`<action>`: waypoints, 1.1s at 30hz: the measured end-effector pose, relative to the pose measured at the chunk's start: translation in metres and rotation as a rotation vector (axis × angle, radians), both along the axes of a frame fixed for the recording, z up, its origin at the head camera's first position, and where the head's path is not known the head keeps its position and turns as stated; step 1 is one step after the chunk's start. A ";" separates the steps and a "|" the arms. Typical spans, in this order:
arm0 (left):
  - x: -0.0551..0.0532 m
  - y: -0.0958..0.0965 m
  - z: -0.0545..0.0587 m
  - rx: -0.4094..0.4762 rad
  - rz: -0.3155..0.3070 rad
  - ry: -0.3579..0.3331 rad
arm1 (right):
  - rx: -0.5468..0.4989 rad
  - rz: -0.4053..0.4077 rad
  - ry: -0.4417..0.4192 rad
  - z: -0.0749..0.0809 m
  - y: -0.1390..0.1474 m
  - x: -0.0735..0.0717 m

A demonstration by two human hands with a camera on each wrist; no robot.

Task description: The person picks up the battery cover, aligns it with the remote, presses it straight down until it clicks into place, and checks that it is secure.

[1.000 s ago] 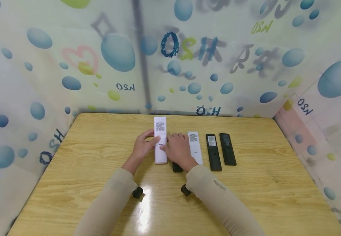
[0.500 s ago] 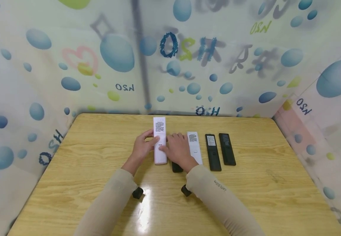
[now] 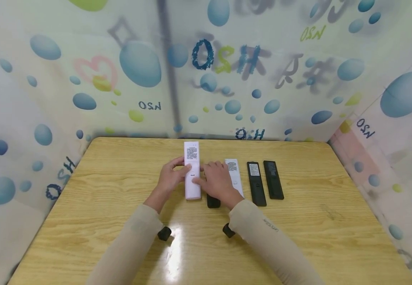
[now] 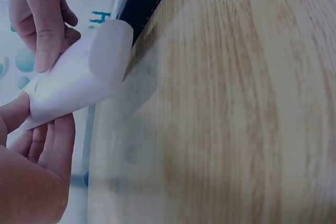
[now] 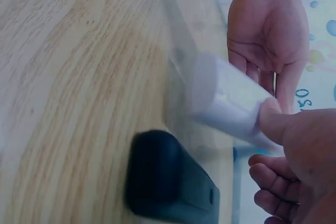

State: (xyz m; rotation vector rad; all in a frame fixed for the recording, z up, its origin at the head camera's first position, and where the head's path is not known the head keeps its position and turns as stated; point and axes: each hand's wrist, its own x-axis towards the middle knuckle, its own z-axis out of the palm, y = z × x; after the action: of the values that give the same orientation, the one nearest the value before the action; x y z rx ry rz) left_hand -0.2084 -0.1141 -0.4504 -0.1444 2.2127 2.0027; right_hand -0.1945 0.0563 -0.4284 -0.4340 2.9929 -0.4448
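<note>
A white remote control [image 3: 192, 186] is tilted up off the table, its labelled back towards me. My left hand [image 3: 169, 176] grips its left side, thumb on the back face and fingers underneath, as the left wrist view shows. On the lower part of that face, my right hand [image 3: 218, 180] presses its thumb [image 5: 273, 121], with the other fingers curled at the right side. Under the right hand lies a black remote [image 3: 213, 202], mostly hidden in the head view; its rounded end shows in the right wrist view.
To the right, a second white remote [image 3: 234, 178] and two black remotes, one with a white label [image 3: 256, 184] and one plain dark [image 3: 273, 180], lie in a row on the wooden table [image 3: 320, 237]. A patterned wall sheet [image 3: 209, 103] stands behind the table's far edge.
My right wrist has shifted slightly outward to the right. Both hands stay at the white remote control, which keeps nearly the same place, and the row of remotes is unmoved.
</note>
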 end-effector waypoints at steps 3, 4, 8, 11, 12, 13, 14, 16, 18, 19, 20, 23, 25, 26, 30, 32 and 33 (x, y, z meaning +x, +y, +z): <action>0.002 -0.002 0.003 -0.003 0.009 -0.025 | -0.036 -0.015 0.004 0.006 0.007 0.002; 0.002 -0.002 0.004 -0.004 0.011 -0.037 | -0.040 -0.024 0.007 0.008 0.010 0.002; 0.005 -0.003 0.002 -0.033 0.016 -0.092 | -0.023 -0.067 0.019 0.010 0.020 0.000; 0.006 -0.002 -0.002 -0.076 0.023 -0.128 | -0.011 -0.083 0.034 0.009 0.029 0.000; 0.006 -0.002 -0.003 -0.087 0.028 -0.136 | -0.008 -0.085 0.038 0.009 0.032 0.000; 0.007 -0.002 -0.004 -0.096 0.031 -0.146 | -0.002 -0.085 0.044 0.009 0.035 0.000; 0.007 -0.001 -0.005 -0.104 0.033 -0.152 | 0.005 -0.083 0.049 0.008 0.038 0.001; 0.007 -0.001 -0.008 -0.111 0.037 -0.157 | 0.011 -0.077 0.056 0.008 0.045 0.002; 0.007 -0.001 -0.009 -0.128 0.035 -0.160 | 0.022 -0.078 0.064 0.007 0.050 0.002; 0.007 -0.002 -0.010 -0.145 0.033 -0.161 | 0.027 -0.077 0.068 0.006 0.053 0.002; 0.007 -0.002 -0.011 -0.170 0.031 -0.159 | 0.026 -0.076 0.066 0.005 0.055 0.002; 0.008 -0.001 -0.012 -0.249 0.028 -0.157 | 0.038 -0.077 0.061 0.002 0.061 0.003; 0.008 0.000 -0.012 -0.301 0.029 -0.153 | 0.049 -0.082 0.054 0.000 0.065 0.003; 0.009 0.000 -0.012 -0.326 0.032 -0.147 | 0.051 -0.084 0.051 -0.002 0.067 0.003; 0.009 -0.001 -0.011 -0.397 0.051 -0.123 | 0.047 -0.091 0.042 -0.006 0.074 0.002; 0.010 -0.001 -0.011 -0.419 0.057 -0.115 | 0.039 -0.093 0.035 -0.007 0.079 0.002; 0.010 -0.001 -0.011 -0.425 0.058 -0.114 | 0.035 -0.096 0.032 -0.007 0.081 0.002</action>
State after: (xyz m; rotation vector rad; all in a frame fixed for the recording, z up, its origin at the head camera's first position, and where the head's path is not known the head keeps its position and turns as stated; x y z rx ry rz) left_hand -0.1985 -0.1146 -0.4609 -0.3643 2.5476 1.4769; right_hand -0.1928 0.1372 -0.4358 -0.2987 3.0567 -0.3960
